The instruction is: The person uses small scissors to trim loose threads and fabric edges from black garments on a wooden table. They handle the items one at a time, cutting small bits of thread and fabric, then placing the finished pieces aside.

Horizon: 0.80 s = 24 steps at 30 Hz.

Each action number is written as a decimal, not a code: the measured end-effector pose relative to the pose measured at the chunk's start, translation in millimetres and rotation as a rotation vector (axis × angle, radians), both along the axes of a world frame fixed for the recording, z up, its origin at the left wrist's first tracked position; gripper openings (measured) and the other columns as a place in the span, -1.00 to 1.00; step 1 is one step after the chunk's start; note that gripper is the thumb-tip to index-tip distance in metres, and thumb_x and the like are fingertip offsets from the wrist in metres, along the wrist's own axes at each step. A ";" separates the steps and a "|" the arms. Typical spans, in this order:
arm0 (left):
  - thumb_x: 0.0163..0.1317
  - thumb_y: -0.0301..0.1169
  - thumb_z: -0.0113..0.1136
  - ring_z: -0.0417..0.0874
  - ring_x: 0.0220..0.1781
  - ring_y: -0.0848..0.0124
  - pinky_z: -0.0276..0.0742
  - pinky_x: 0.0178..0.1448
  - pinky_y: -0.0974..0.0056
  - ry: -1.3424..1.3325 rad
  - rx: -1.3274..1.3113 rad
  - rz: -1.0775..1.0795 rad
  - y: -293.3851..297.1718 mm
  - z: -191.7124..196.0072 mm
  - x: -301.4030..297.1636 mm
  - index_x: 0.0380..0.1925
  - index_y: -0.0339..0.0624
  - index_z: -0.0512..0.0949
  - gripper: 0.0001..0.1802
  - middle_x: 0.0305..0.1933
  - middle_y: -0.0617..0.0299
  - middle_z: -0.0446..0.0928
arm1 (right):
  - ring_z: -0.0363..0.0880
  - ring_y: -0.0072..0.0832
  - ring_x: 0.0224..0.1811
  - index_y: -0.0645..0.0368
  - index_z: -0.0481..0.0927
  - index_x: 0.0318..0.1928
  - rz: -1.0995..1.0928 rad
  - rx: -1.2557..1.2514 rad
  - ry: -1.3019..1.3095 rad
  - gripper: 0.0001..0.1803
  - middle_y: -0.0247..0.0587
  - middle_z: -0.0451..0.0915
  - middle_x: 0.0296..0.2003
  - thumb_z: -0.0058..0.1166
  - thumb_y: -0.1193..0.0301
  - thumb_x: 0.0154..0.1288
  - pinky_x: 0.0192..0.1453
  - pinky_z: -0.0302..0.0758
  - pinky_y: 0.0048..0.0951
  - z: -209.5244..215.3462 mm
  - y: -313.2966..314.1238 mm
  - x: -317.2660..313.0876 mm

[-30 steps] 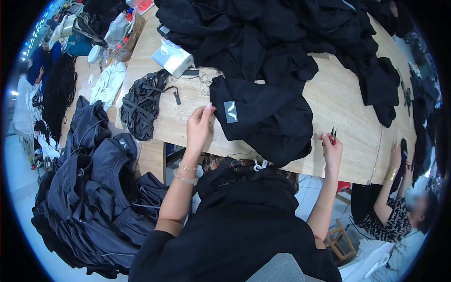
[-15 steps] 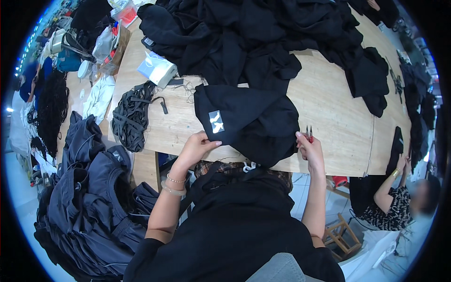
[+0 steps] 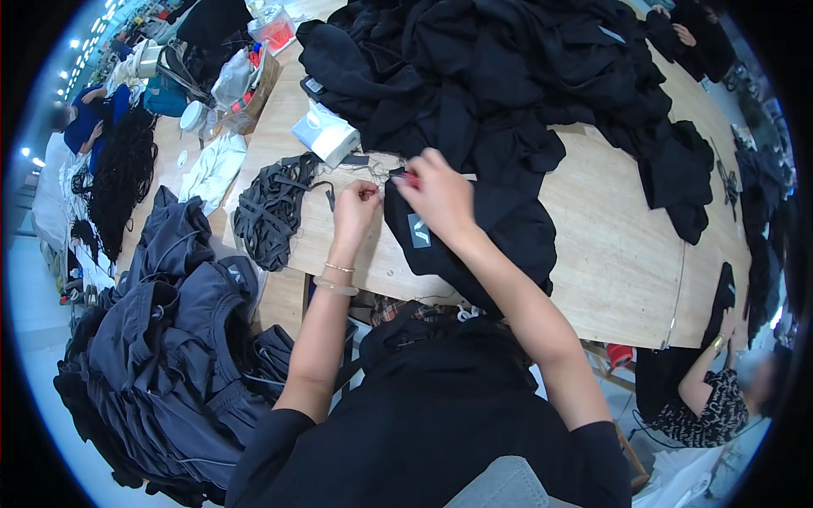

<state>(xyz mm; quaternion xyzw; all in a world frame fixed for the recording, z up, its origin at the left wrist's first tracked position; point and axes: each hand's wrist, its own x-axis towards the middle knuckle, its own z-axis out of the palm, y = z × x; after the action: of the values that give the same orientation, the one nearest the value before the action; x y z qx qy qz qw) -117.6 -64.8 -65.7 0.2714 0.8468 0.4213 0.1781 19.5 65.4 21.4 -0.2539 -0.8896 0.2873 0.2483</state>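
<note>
One soft, rumpled black garment (image 3: 508, 224) lies along the wooden surface's (image 3: 618, 254) near edge; I angle my right hand (image 3: 440, 201) leftward over it, fingers round a red tool (image 3: 412, 179); my left hand (image 3: 356, 213) curls beside it, grip unclear.

Just below the right grip (image 3: 439, 200), on the black garment (image 3: 508, 224): 1 grey rectangular label (image 3: 418, 231) with 1 white angular mark. Beyond that grip, on the black fabric pile (image 3: 500, 76): 2 small tags (image 3: 611, 35), wording illegible. Far to its right, on a co-worker's shirt (image 3: 720, 413): pale letter-like print, likewise unreadable.
</note>
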 end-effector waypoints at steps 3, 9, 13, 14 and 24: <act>0.08 -0.37 0.43 0.67 -0.12 0.21 0.54 0.06 0.18 0.226 -0.112 0.064 4.4 10.3 14.9 -0.19 -0.28 0.68 -0.69 -0.18 0.03 0.68 | 0.67 -0.10 -0.28 0.26 0.63 -0.36 0.078 0.157 -0.226 -0.73 -0.09 0.60 -0.36 0.27 0.27 0.18 -0.23 0.58 -0.17 -43.6 12.5 -49.4; 0.08 -0.41 0.42 0.51 0.21 0.12 0.37 0.32 0.14 0.388 0.156 -0.114 4.9 67.5 35.8 -0.06 -0.22 0.62 -0.61 0.11 0.04 0.58 | 0.63 -0.53 -0.37 0.32 0.69 -0.18 0.298 -0.596 0.111 -0.76 -0.30 0.69 -0.38 0.29 0.40 0.23 -0.29 0.51 -0.42 -50.0 54.3 -17.6; 0.17 -0.49 0.37 0.58 0.09 0.35 0.46 0.21 0.29 -0.188 0.444 -0.300 25.5 106.7 59.7 -0.05 -0.31 0.60 -0.66 0.00 0.15 0.62 | 0.18 -0.85 -0.60 0.21 0.68 -0.20 0.168 -1.139 0.137 -0.85 -0.62 0.41 -0.57 0.27 0.41 0.28 -0.52 0.03 -0.66 43.4 42.8 46.0; 0.19 -0.50 0.36 0.59 0.06 0.43 0.48 0.18 0.33 -0.375 0.472 -0.317 29.5 108.7 66.6 -0.05 -0.33 0.60 -0.68 -0.03 0.18 0.63 | 0.14 -0.86 -0.60 0.20 0.67 -0.20 0.141 -1.162 0.165 -0.85 -0.64 0.38 -0.57 0.27 0.40 0.28 -0.52 -0.02 -0.66 47.9 41.9 56.0; 0.22 -0.60 0.31 0.60 -0.14 0.62 0.52 0.01 0.52 -0.645 0.568 -0.315 36.6 125.4 106.5 -0.19 -0.35 0.64 -0.84 -0.20 0.32 0.63 | 0.33 -0.70 -0.47 0.19 0.58 -0.28 0.001 -0.754 0.281 -0.78 -0.48 0.47 -0.48 0.26 0.30 0.32 -0.34 0.29 -0.62 66.8 45.4 119.9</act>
<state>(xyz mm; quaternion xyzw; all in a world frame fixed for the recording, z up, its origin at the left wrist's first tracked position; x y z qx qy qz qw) -11.1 -28.2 59.6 0.2900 0.5474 0.6676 0.4130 139.4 110.7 88.2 -0.2852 -0.6793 0.6255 0.2569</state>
